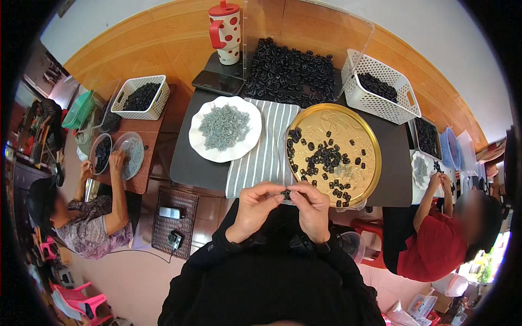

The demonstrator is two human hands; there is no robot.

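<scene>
My left hand [254, 206] and my right hand [312, 207] meet at the fingertips over the table's near edge, pinching one small black ring part [286, 193] between them. Just beyond them lies a round gold tray [363, 135] scattered with several black ring parts [326, 158]. Left of the tray a white scalloped plate [197, 142] carries a heap of small grey metal pieces [224, 127]. A grey-and-white striped cloth [262, 157] lies between plate and tray.
A big pile of black rings [288, 71] lies at the back, beside a white basket [380, 92] of more rings, a dark phone [217, 82] and a red-dotted mug [226, 32]. A person on the left [92, 217] and a person on the right [435, 239] work at adjoining tables.
</scene>
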